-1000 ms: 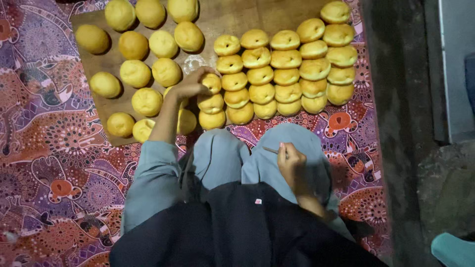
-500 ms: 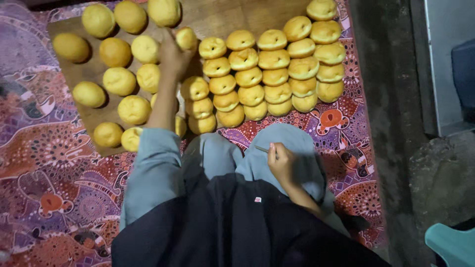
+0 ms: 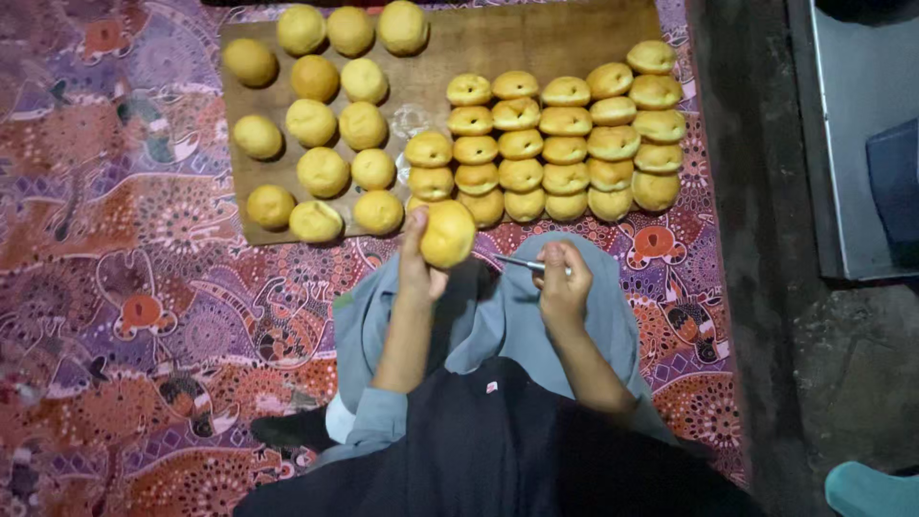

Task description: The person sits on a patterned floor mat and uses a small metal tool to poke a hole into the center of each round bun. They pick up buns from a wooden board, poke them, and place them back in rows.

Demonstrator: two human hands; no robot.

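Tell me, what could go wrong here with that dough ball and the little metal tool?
The left hand holds a round dough ball by its edge only, above the lap; it might slip onto the patterned cloth. The right hand grips a thin metal tool pointing toward the left hand, so a slip could nick the fingers. The cut buns sit tightly packed on the wooden board; they could stick together.

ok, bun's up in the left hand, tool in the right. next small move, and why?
Probably bring the two hands together so the metal tool's tip meets the round bun. The left hand holds the bun lifted just off the wooden board, and the right hand points the tool toward it, with a gap between them.
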